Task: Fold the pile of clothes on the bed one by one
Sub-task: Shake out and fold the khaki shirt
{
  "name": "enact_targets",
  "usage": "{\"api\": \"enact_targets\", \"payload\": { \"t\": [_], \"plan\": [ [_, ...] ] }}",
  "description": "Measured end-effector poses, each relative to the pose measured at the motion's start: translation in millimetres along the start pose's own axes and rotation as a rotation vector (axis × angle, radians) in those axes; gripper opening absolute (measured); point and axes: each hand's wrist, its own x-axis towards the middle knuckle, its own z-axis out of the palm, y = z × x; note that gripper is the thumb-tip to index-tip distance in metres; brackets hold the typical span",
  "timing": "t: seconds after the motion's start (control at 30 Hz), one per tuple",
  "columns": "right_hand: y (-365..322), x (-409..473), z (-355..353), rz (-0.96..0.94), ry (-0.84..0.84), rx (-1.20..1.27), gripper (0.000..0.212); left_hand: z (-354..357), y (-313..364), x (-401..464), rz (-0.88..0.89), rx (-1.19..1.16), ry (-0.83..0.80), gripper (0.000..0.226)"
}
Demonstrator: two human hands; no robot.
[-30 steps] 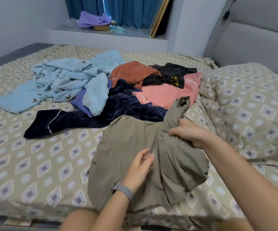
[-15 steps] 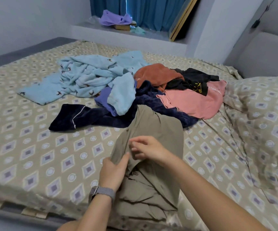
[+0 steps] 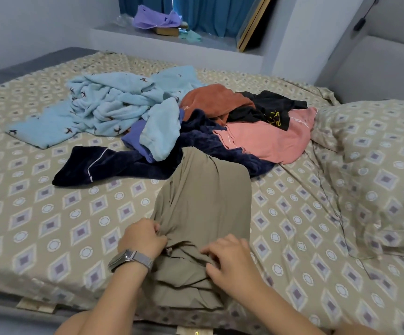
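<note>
Left hand [image 3: 142,240], watch on wrist, fingers curled, pinching the near left edge of the olive garment [image 3: 203,209]. Right hand [image 3: 232,259] at the near right edge, fingers bent onto bunched cloth; a full grip cannot be told.

Garment lies on the bed [image 3: 51,226] between the 2 hands, long axis running from them toward 12 o'clock, far end touching the pile of clothes [image 3: 196,131]. Both hands equally near. Likely next: pull the near edge taut, flatten toward 12, then fold.
</note>
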Motion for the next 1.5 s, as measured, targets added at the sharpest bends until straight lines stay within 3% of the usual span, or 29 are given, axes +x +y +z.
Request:
{"api": "enact_targets", "payload": {
  "t": [0.07,0.13,0.23,0.33,0.47,0.57,0.63,0.73,0.83,0.9,0.93,1.07,1.2,1.3,1.37,1.43,1.5],
  "plan": [
    [0.0,-7.5,5.5,-0.182,0.017,0.091,0.031,-8.2,-11.2,0.3,-0.060,-0.139,0.014,0.029],
    [-2.1,-14.2,4.7,-0.306,-0.067,0.167,0.034,-16.6,-20.5,0.1,-0.156,-0.305,-0.021,0.028],
    [2.9,-18.0,2.3,-0.371,-0.212,0.175,0.034,-27.1,-29.4,-5.6,-0.278,-0.454,-0.076,0.017],
    [4.9,-15.5,-5.7,-0.308,-0.382,0.295,0.035,-28.9,-39.9,-13.2,-0.252,-0.251,-0.128,0.015],
    [15.1,-4.3,-18.6,-0.207,-0.163,0.305,0.037,-23.2,-46.2,-17.5,-0.260,0.144,-0.230,0.018],
    [31.3,9.3,-20.0,-0.091,-0.100,0.178,0.033,-20.4,-41.2,-17.6,-0.223,0.202,-0.285,0.016],
    [36.3,20.9,-19.9,0.012,-0.005,0.158,0.031,-19.1,-37.3,-15.6,-0.207,0.054,-0.206,0.025],
    [39.8,43.1,-19.4,0.149,0.143,0.100,0.056,-12.1,-28.4,-10.4,-0.092,-0.048,0.106,0.049],
    [32.4,68.0,-16.3,0.228,0.092,0.004,0.075,-0.2,-9.2,-6.5,0.317,-0.088,0.314,0.071],
    [28.7,79.5,-7.0,0.230,0.030,-0.061,0.080,11.4,1.2,-4.7,0.509,0.085,0.225,0.073],
    [28.6,81.6,0.0,0.229,-0.021,-0.091,0.082,19.9,2.5,-4.0,0.521,0.198,0.129,0.074],
    [36.0,65.1,31.5,0.272,-0.187,-0.101,0.088,45.6,-6.0,3.5,0.275,0.449,-0.115,0.067],
    [39.1,49.0,35.5,0.359,0.044,0.226,0.083,37.7,-2.1,12.0,0.081,0.211,-0.003,0.085],
    [52.1,51.1,26.3,0.668,0.289,0.690,0.085,26.9,-6.8,26.8,-0.049,-0.083,0.230,0.084],
    [65.5,54.9,22.6,0.888,0.321,1.167,0.082,22.9,-9.0,35.4,-0.100,-0.273,0.194,0.081],
    [78.0,56.5,26.5,0.889,0.263,1.546,0.061,20.7,-4.9,40.9,-0.145,-0.508,0.074,0.065],
    [79.3,53.5,31.8,0.838,0.187,1.729,0.047,19.6,-1.0,47.1,-0.160,-0.665,-0.069,0.047]
  ]
}}
